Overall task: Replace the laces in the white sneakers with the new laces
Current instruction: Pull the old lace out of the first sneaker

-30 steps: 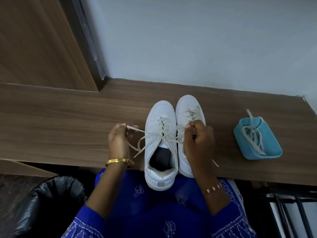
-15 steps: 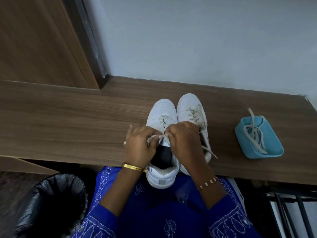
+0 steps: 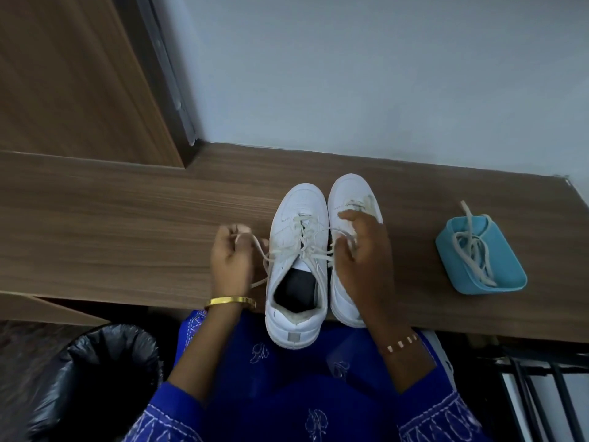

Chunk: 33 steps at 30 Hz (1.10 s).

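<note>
Brown wood-grain desk (image 3: 127,237) against a pale wall. Nearest, a black-lined bin (image 3: 95,371) at lower left. On the desk edge, left sneaker (image 3: 298,266) with heel overhanging, right sneaker (image 3: 347,199) touching beside it. Left hand (image 3: 231,263) pinching one lace (image 3: 306,240) end, right hand (image 3: 361,260) gripping the other. Well apart to the right, blue tray (image 3: 506,282) holding loose laces (image 3: 471,250).

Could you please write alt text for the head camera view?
Two hands pull lace ends apart over the left white sneaker: left hand, right hand. The second sneaker sits beside it on a wooden desk; a blue tray holds more laces.
</note>
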Each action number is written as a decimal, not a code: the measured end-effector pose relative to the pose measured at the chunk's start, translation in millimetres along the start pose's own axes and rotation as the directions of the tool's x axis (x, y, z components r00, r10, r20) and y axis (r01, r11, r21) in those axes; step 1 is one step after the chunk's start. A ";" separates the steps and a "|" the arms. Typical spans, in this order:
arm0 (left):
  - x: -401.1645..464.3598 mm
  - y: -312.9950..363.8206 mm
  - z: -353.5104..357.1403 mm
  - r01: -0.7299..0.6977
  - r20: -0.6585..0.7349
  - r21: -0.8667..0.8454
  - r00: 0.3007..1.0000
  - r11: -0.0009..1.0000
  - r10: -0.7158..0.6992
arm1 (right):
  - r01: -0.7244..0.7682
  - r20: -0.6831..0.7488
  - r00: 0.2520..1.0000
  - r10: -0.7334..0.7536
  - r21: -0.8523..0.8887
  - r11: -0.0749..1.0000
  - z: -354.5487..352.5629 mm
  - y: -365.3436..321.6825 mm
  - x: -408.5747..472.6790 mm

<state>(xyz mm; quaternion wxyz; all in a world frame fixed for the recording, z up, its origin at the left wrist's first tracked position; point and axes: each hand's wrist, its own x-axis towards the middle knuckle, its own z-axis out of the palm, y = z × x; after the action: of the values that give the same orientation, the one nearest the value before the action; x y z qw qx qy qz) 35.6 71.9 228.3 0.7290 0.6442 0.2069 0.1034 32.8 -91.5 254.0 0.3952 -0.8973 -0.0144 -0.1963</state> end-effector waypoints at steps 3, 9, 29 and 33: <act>3.6 -3.6 -4.7 -0.403 0.179 0.479 0.915 0.780 0.363 | 0.312 0.204 0.945 -0.257 -0.317 0.896 11.3 7.1 -0.5; -7.7 -10.1 0.6 -0.695 0.543 0.668 0.699 0.265 0.465 | 0.424 0.275 0.900 -0.339 -0.373 0.825 24.4 15.4 3.0; -7.1 5.0 2.9 0.270 0.190 -0.463 0.961 0.844 -0.203 | -0.477 0.212 0.864 0.456 0.635 0.608 -30.1 10.5 14.6; -9.6 12.4 8.9 0.130 0.137 -0.310 0.986 0.942 -0.091 | -0.386 0.179 0.922 0.345 0.315 0.867 -34.6 10.0 12.3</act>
<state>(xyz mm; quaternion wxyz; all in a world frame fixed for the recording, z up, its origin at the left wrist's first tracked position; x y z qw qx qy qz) 32.3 61.7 242.9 0.8391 0.5108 0.1788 0.0549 34.2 -124.7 272.6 0.5744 -0.8104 0.0986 -0.0597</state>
